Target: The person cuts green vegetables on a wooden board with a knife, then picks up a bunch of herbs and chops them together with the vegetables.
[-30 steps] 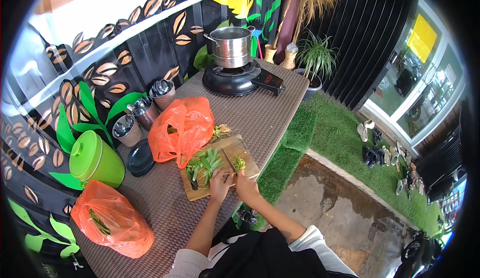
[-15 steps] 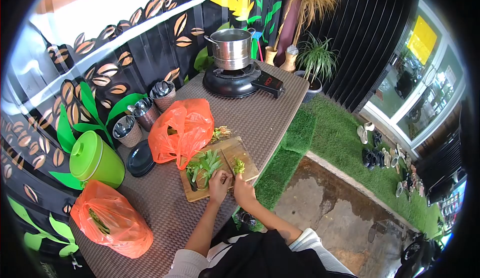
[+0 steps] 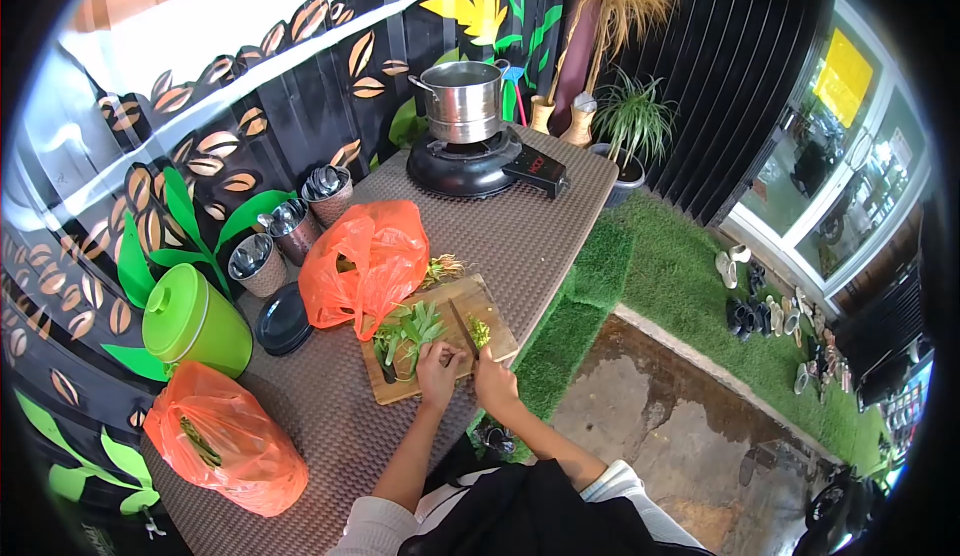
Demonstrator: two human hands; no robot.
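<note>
A wooden cutting board (image 3: 490,301) lies on the brown mat-covered table (image 3: 520,226). Long green leaves (image 3: 410,328) rest across the board, with a small heap of chopped greens (image 3: 480,331) to their right. My left hand (image 3: 438,368) presses down on the stems at the board's near edge. My right hand (image 3: 493,381) grips a knife (image 3: 462,324), whose blade lies over the board between the leaves and the chopped heap.
An orange bag (image 3: 362,261) sits behind the board, another orange bag (image 3: 225,443) at the near left. A green lidded bucket (image 3: 193,323), a black lid (image 3: 283,321), metal cups (image 3: 288,228) line the wall. A steel pot (image 3: 463,99) stands on a black stove (image 3: 470,164).
The knife blade has shifted slightly on the board while both hands stay at its near edge. The view has tilted a little.
</note>
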